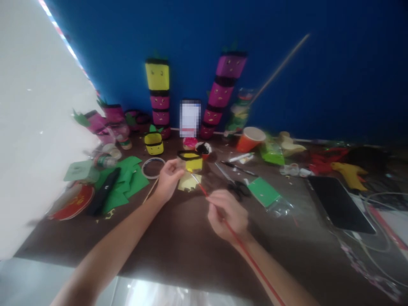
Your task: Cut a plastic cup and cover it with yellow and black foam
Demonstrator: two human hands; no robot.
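Observation:
My left hand (169, 179) pinches the left side of a small cup (193, 163), partly painted yellow with a black rim. My right hand (227, 213) holds a long red paintbrush (204, 189), its tip touching or close to the cup's lower left side. Beneath the cup lies a pale yellow paper piece (188, 182). Just behind stand a pot of black paint (204, 148) and a pot of pink paint (190, 143). A finished-looking yellow cup (154, 143) with a face stands to the left.
Stacked yellow and purple cups (160, 102) and purple cups (219, 93) lean at the blue wall. Scissors (239, 189), a green packet (263, 191), an orange cup (250, 139) and a dark tablet (341, 204) lie right. Green sheets (134, 178) and a tape roll (153, 168) lie left.

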